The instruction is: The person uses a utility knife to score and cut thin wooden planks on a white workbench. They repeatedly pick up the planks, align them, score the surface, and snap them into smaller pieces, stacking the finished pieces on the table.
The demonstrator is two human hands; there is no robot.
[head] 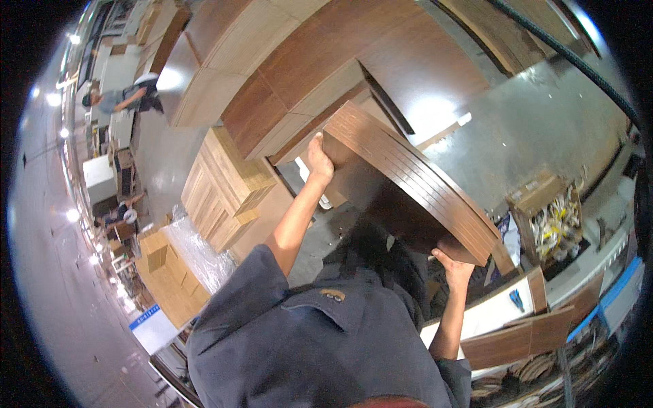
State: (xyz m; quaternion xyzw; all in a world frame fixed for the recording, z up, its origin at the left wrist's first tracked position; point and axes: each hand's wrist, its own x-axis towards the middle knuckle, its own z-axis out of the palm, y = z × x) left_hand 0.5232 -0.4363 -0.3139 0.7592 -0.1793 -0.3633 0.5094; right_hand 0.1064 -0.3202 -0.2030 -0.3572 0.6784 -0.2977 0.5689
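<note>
A stack of dark brown wood-grain panels (416,173) is held up in front of my body, tilted across the view. My left hand (320,159) grips its far-left end, thumb on the near face. At the near-right end, my right hand (455,269) holds the lower corner with the thumb along the face. Fingers of both hands are mostly hidden behind or under the panels. Beyond the held stack stand larger piles of brown panels (311,76) with pale edges.
Light wood panels (224,183) are piled at left, near clear plastic wrap (199,250). On the right sit a cardboard box (541,191) of scraps and blue-handled pliers (517,300) on a white board. A black cable (566,53) crosses upper right. One person (120,99) stands at far left.
</note>
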